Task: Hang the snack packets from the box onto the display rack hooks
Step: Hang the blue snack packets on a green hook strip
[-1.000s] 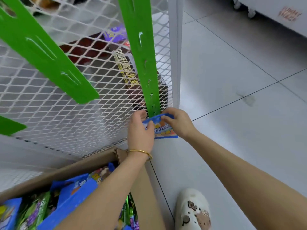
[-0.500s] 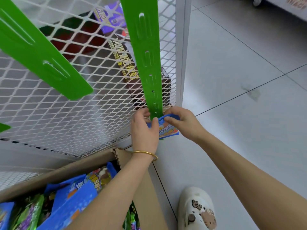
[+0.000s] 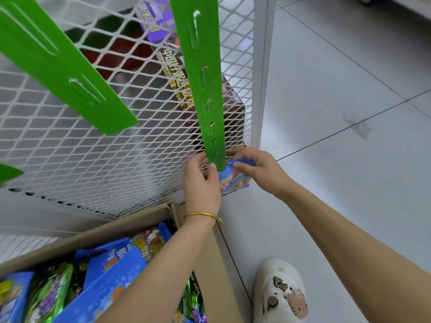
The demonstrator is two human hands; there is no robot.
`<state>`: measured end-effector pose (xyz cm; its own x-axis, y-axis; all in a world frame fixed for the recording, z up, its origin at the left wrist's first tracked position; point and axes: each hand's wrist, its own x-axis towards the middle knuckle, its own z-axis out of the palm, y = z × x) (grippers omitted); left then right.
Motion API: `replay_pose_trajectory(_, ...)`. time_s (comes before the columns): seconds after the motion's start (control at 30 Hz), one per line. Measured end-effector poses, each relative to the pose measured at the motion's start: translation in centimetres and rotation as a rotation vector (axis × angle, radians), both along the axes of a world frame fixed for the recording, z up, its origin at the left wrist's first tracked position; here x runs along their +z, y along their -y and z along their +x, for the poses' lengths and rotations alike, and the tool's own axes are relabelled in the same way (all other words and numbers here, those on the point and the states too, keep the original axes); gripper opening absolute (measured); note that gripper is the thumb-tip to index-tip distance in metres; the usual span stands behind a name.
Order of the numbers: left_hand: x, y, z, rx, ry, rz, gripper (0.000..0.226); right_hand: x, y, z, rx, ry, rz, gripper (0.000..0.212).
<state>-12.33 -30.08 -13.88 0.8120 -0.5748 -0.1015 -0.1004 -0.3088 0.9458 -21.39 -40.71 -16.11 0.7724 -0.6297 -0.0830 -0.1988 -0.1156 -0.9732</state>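
Left hand [image 3: 201,183]: pinched on the bottom end of the green hanging strip [image 3: 208,94], thumb in front, fingers curled behind against the mesh panel [image 3: 93,148]. Gold bangle [image 3: 202,215] at the wrist.

Right hand [image 3: 258,170]: just right of the left, clamped on the folded blue top edge of the snack packet [image 3: 234,183], thumb and forefinger closed on it, other fingers curled above.

Snack packet: between the two hands, top edge up against the strip's lowest hook slots, body hanging below the right thumb and touching the side of the left hand. Hooked on, or only held against the strip: cannot tell.

Above both hands: strip running up the mesh, row of cut hook tabs down its middle.

Up and left of the left hand: second green strip [image 3: 70,73], slanted across the mesh. Behind the mesh, above the hands: brown carton [image 3: 233,106] with yellow print, purple pack [image 3: 156,24] higher up. Just above the right hand: white corner post [image 3: 264,66].

Under the left forearm: open cardboard box [image 3: 217,271], blue and green packets [image 3: 109,269] piled inside.

Below the right forearm: white clog [image 3: 279,292] with bear charms, on grey floor tiles [image 3: 349,206].
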Motion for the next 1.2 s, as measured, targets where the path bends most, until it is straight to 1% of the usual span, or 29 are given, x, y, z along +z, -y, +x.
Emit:
replay_pose_trajectory(0.13, -0.2, -0.1, 0.4, 0.005, 0.002, 0.002, 0.018, 0.3, 0.0, 0.4, 0.012, -0.045, -0.036, 0.009)
replay_pose_trajectory(0.27, 0.3, 0.0, 1.1, -0.061, 0.005, 0.047, 0.008, 0.9, -0.1, 0.5, 0.027, -0.077, -0.134, 0.006)
replay_pose_trajectory(0.37, 0.7, 0.5, 1.5, -0.153, 0.111, 0.106, 0.016, 1.0, -0.3, 0.5, 0.016, -0.079, -0.182, 0.007)
replay_pose_trajectory(0.43, 1.2, 0.9, 1.8, -0.214, 0.120, 0.167, 0.024, 1.2, -0.4, 0.4, -0.011, -0.100, -0.215, 0.010)
replay_pose_trajectory(0.53, 1.7, 1.7, 2.2, -0.239, 0.049, 0.239, 0.040, 1.5, -0.7, 0.5, -0.102, -0.182, -0.341, 0.012)
replay_pose_trajectory(0.6, 2.0, 2.0, 2.5, -0.254, -0.032, 0.268, 0.041, 1.5, -0.8, 0.7, -0.149, -0.236, -0.444, 0.015)
replay_pose_trajectory(0.7, 2.5, 2.1, 2.6, -0.270, -0.144, 0.304, 0.053, 1.6, -1.0, 0.9, -0.154, -0.296, -0.550, 0.019)
replay_pose_trajectory(0.8, 2.6, 2.1, 2.7, -0.283, -0.197, 0.314, 0.032, 1.8, -1.1, 1.0, -0.128, -0.350, -0.625, 0.019)
replay_pose_trajectory(0.9, 2.3, 2.2, 2.9, -0.245, -0.289, 0.252, 0.027, 2.1, -0.9, 1.0, -0.064, -0.373, -0.635, 0.019)
replay_pose_trajectory(0.97, 2.4, 2.1, 2.8, -0.240, -0.306, 0.220, 0.026, 2.0, -0.9, 0.9, -0.030, -0.390, -0.634, 0.019)
replay_pose_trajectory(1.03, 2.4, 2.1, 2.8, -0.246, -0.306, 0.197, 0.023, 2.1, -0.9, 0.7, -0.023, -0.391, -0.621, 0.019)
replay_pose_trajectory(1.2, 1.9, 2.2, 2.9, -0.259, -0.183, 0.225, 0.024, 2.4, -0.8, 0.9, -0.033, -0.348, -0.615, 0.019)
